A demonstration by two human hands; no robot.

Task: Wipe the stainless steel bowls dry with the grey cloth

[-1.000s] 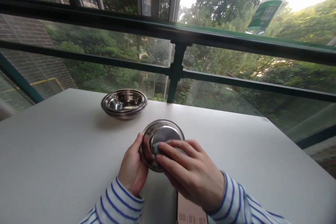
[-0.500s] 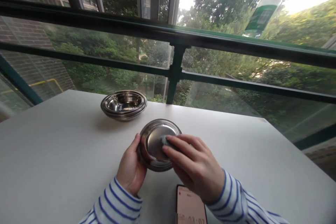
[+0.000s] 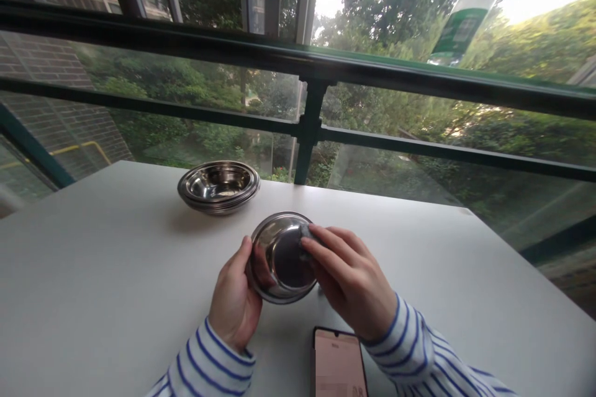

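a shallow steel bowl (image 3: 283, 258) is held up on a slant just above the worktop (image 3: 116, 260), its shiny inside turned toward the wearer. whether its lower rim touches the worktop is hard to tell. the left hand (image 3: 233, 301) is the grip on the near left side of the steel bowl: it is curled and closed round the rim, with the thumb lying over the inner edge and the fingers out of sight behind the bowl.

the right hand (image 3: 349, 279) sits on the right side of the steel bowl, fingers nearly together and bent over the rim. a small grey cloth (image 3: 307, 232) shows just under those fingertips, pinched against the upper right of the bowl. most of it is hidden, so its exact shape cannot be made out.

behind the steel bowl and a little to its left, a stack of steel bowls (image 3: 218, 187) rests on the worktop, well apart from both hands. in front of the steel bowl and slightly to its right, a phone (image 3: 336, 363) lies face up with its screen lit, just beside the right cuff. blue-and-white striped sleeves (image 3: 207, 367) cover both forearms, coming in from the near edge of the view. far beyond the steel bowl runs a dark green window railing (image 3: 307, 130), with trees (image 3: 395, 6) and a brick building (image 3: 46, 80) seen through the glass.
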